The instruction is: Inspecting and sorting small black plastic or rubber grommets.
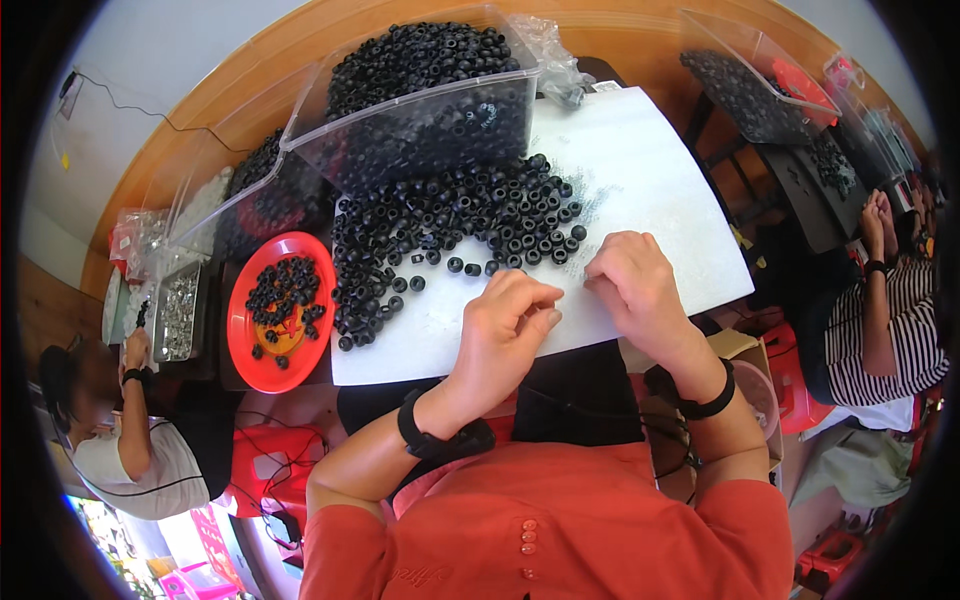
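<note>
My left hand (505,325) is over the near part of a white board (660,170), its fingers curled in and the thumb close to the fingertips. To its right my right hand (635,285) is also curled, fingertips pointing down toward the board. Whatever either hand may hold is hidden or too small to make out. The two hands face each other, apart. Just beyond them a heap of small round black parts with holes (455,210) spreads over the board. Some loose black parts (472,268) lie close to my left hand's knuckles.
A clear plastic bin (410,110) full of black parts stands behind the heap. At left is a red oval plate (240,335) with more parts, beside a metal tray (178,325). One person (150,450) sits at the left, another (865,330) at the right.
</note>
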Motion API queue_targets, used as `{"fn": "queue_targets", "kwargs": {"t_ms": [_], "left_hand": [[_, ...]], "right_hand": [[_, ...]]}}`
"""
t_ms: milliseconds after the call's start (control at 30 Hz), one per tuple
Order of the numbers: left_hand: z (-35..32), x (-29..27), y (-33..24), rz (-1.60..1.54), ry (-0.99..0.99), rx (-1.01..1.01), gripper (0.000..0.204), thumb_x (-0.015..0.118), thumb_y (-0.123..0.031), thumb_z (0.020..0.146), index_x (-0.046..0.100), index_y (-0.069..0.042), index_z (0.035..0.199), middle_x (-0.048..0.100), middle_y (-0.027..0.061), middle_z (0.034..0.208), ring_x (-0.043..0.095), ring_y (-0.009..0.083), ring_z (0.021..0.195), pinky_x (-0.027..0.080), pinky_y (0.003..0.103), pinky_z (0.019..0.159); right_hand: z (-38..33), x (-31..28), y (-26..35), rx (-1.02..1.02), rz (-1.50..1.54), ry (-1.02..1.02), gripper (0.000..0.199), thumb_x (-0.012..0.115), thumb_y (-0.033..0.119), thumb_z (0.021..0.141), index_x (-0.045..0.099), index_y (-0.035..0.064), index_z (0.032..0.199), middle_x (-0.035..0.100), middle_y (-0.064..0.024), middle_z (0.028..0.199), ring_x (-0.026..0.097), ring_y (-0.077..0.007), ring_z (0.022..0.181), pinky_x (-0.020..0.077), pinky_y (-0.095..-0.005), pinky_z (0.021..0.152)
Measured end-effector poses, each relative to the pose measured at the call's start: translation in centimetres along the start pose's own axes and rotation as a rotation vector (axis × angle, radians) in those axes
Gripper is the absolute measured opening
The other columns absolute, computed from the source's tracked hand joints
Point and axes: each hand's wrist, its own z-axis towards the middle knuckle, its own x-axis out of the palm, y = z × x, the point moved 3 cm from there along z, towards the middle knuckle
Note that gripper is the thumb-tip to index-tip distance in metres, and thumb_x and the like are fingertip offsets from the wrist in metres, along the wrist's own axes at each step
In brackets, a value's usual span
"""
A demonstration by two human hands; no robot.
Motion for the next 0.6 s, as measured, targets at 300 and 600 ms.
{"fn": "queue_targets", "kwargs": {"t_ms": [300, 600], "left_hand": [[1.0, 0.5, -0.1, -0.102, -0.07, -0.078, 0.024, 0.079, -0.001, 0.08, 0.069, -0.001, 0.102, 0.063, 0.0041, 0.088, 0.06, 0.011, 0.076, 0.047, 0.024, 0.065], [0.2, -0.8, 0.6, -0.235, -0.113, -0.149, 0.016, 0.079, 0.002, 0.08, 0.069, 0.0, 0.092, 0.063, -0.0009, 0.083, 0.057, 0.0054, 0.071, 0.044, 0.021, 0.06]], "right_hand": [[0.0, 1.1, 0.2, 0.608, 0.897, 0.066, 0.011, 0.07, 0.002, 0.086, 0.063, 0.0015, 0.094, 0.065, -0.0005, 0.087, 0.06, -0.0078, 0.08, 0.047, -0.0225, 0.073], [0.5, 3.2, 1.7, 0.665, 1.117, 0.096, 0.008, 0.066, 0.002, 0.09, 0.065, 0.0007, 0.098, 0.064, 0.0002, 0.088, 0.059, -0.0063, 0.082, 0.0475, -0.023, 0.074]]}}
